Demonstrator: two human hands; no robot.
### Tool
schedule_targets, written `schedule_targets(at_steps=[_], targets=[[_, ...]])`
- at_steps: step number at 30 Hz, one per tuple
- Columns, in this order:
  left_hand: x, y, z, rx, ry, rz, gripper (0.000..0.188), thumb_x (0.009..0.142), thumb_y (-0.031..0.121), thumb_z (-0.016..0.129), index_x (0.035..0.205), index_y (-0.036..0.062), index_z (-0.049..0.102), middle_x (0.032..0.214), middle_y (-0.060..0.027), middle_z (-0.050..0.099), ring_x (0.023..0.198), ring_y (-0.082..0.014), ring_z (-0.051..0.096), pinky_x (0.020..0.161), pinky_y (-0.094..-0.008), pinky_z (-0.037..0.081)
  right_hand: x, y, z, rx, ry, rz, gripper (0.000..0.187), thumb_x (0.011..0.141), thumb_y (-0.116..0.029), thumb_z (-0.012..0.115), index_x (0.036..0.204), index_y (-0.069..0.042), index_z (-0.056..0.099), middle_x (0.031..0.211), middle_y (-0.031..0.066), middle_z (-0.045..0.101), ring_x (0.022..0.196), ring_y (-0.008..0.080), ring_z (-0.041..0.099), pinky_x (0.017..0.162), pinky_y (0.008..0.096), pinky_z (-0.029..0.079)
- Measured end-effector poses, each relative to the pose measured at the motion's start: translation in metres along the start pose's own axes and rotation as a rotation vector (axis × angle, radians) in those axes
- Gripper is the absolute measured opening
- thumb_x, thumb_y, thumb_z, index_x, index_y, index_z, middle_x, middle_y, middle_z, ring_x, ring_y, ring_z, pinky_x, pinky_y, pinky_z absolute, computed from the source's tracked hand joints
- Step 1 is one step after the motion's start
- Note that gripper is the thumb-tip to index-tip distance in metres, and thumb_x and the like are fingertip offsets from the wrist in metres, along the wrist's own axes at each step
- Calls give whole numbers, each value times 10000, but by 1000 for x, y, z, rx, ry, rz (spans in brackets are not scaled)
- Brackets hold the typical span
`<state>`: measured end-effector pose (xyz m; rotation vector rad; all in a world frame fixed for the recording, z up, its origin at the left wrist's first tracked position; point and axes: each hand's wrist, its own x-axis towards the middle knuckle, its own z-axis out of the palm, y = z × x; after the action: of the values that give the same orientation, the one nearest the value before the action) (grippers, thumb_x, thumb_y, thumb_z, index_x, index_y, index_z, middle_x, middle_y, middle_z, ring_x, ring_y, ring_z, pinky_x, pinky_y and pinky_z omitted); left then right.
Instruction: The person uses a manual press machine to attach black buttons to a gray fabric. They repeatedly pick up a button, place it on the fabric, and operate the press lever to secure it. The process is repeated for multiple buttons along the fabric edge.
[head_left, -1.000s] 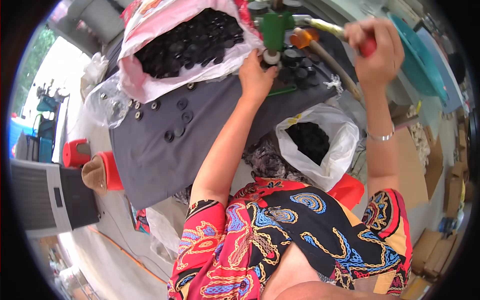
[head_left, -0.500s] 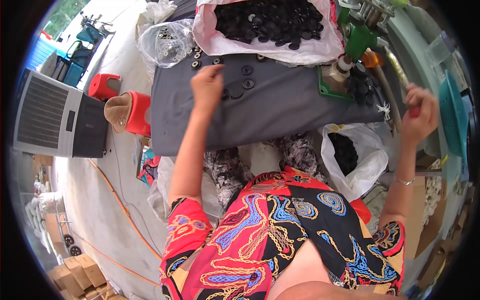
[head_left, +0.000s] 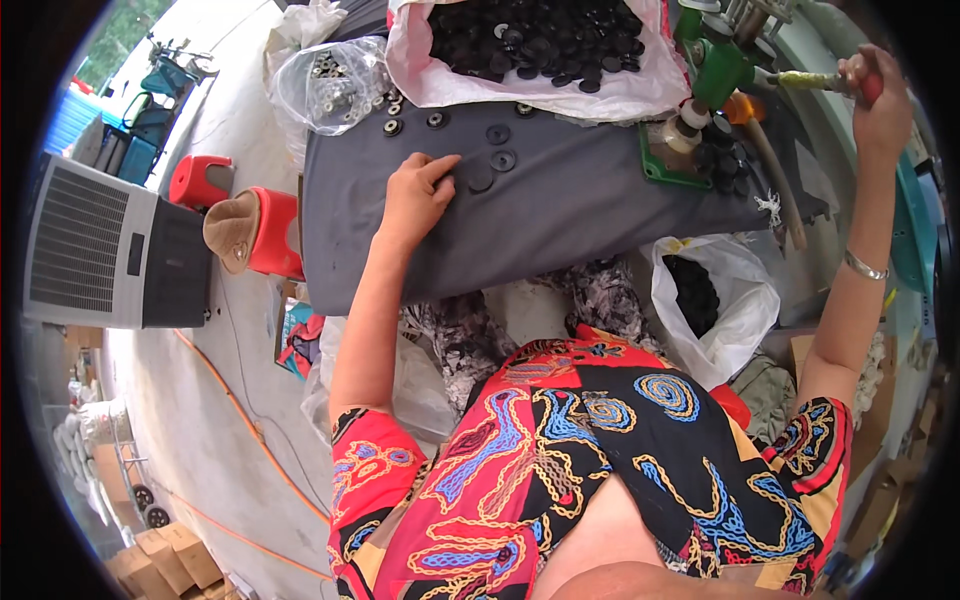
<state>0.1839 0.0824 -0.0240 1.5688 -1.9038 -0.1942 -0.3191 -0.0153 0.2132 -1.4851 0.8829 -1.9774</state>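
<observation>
My left hand (head_left: 418, 203) is over the dark cloth, its index finger stretched out and apart from the thumb. No held thing shows in it. Beside its fingertips lies a plain black disc (head_left: 481, 180). Two black discs with ringed centres, one farther (head_left: 498, 134) and one nearer (head_left: 503, 160), lie just beyond. My right hand (head_left: 880, 95) is raised at the far right, wrapped round the red knob (head_left: 871, 89) of a lever handle (head_left: 808, 81). That lever joins a green hand press (head_left: 722, 75) with a green base (head_left: 665, 168).
An open white sack (head_left: 400, 70) of black discs lies at the back. Left of it is a clear bag (head_left: 318, 95) with small metal rings. Several black discs (head_left: 722, 165) sit by the press. A white bag (head_left: 735, 350) of black parts stands below the table's right edge.
My right hand has moved up and outward with the lever knob, and the lever now lies nearly level. My left hand has come nearer, from the rings toward the black discs, its index finger now stretched out.
</observation>
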Motion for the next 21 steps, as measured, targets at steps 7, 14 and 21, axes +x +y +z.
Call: schedule_targets(at_steps=[7,14,21], targets=[[6,-34,-8,-809,256,-449,121,880,96,662,990,48,681,879,14,621,790,-65,576,695,-219,453,12,10,-20,-27,-88,-59,242,973,-108,469,985,100,590,732,84,499,685,200,498,795,371,475],[-12,-69,-17,287,231,-132,254,781,168,735,1016,87,683,962,-89,695,947,-248,617,837,-389,456,5,7,-15,-133,-89,-134,244,972,-115,478,989,101,589,738,78,479,717,197,485,838,384,459],[2,-89,-21,223,277,-17,258,834,174,702,1073,78,712,949,-94,711,903,-276,636,828,-381,479,-10,-1,1,-204,-19,-131,232,977,-121,477,964,85,584,729,69,456,714,195,469,847,387,448]])
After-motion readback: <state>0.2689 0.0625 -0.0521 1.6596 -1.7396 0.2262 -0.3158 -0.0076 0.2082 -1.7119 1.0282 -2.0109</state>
